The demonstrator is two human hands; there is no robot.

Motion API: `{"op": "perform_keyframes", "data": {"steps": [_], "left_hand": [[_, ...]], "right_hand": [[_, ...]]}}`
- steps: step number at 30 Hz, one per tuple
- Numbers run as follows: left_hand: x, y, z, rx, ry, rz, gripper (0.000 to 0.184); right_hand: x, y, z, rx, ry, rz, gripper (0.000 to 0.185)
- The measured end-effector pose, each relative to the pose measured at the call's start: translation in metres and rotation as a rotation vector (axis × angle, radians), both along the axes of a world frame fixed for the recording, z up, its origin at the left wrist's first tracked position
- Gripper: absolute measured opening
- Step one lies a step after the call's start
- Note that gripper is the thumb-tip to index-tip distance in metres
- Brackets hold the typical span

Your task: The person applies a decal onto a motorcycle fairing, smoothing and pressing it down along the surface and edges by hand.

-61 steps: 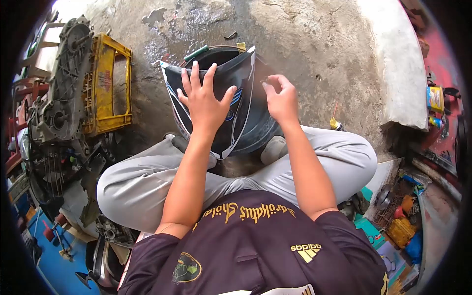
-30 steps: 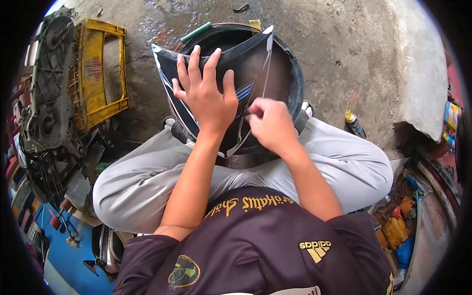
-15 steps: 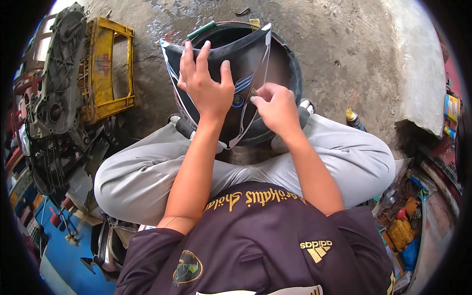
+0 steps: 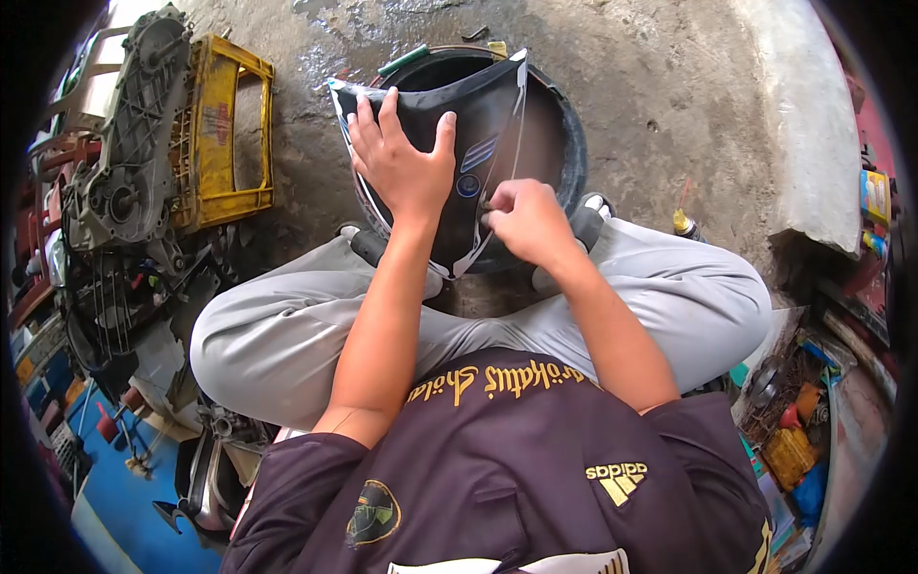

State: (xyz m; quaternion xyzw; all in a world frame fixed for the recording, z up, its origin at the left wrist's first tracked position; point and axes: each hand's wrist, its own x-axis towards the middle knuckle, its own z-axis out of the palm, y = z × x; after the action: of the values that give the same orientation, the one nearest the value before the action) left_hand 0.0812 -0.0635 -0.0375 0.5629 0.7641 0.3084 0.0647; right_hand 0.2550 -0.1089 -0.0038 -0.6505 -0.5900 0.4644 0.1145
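Note:
A glossy black motorcycle body panel (image 4: 421, 225) with white-edged sides, blue stripes and a round emblem lies over a black bucket (image 4: 575, 143). My left hand (image 4: 406, 172) rests on its upper left part, fingers spread and tips near the top edge. My right hand (image 4: 526, 218) is closed in a pinch at the panel's right edge, beside the pale trim. Whatever sits between those fingertips, if anything, is too small to make out. The bucket's handle has a green grip (image 4: 403, 60), seen beyond the panel.
On the left, a yellow crate (image 4: 251, 196) stands beside a grey engine casing (image 4: 129, 143). A bottle with a yellow top (image 4: 682, 223) is to the right of the bucket. A concrete ledge (image 4: 813, 124) runs along the right, with parts and clutter (image 4: 792, 454) below.
My right hand has slid down along the panel's right edge, toward me. My left hand stays spread on the panel, its fingers slightly lower. The view has shifted a little.

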Motion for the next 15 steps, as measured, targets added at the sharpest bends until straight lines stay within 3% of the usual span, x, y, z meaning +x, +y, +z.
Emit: {"op": "perform_keyframes", "data": {"steps": [3,9,12,15], "left_hand": [[0.000,0.001,-0.002,-0.005,0.028,0.005,0.080],[-0.001,0.000,-0.002,-0.023,0.064,-0.009,0.080],[-0.002,0.001,-0.004,-0.028,0.068,-0.004,0.082],[0.001,-0.001,-0.001,-0.024,0.082,-0.009,0.086]], "right_hand": [[0.001,0.014,0.016,0.134,0.013,-0.217,0.023],[-0.003,0.001,0.003,0.068,-0.008,0.042,0.022],[-0.005,0.008,0.012,0.118,0.018,-0.202,0.022],[-0.009,0.004,0.004,0.141,0.027,-0.223,0.021]]}}
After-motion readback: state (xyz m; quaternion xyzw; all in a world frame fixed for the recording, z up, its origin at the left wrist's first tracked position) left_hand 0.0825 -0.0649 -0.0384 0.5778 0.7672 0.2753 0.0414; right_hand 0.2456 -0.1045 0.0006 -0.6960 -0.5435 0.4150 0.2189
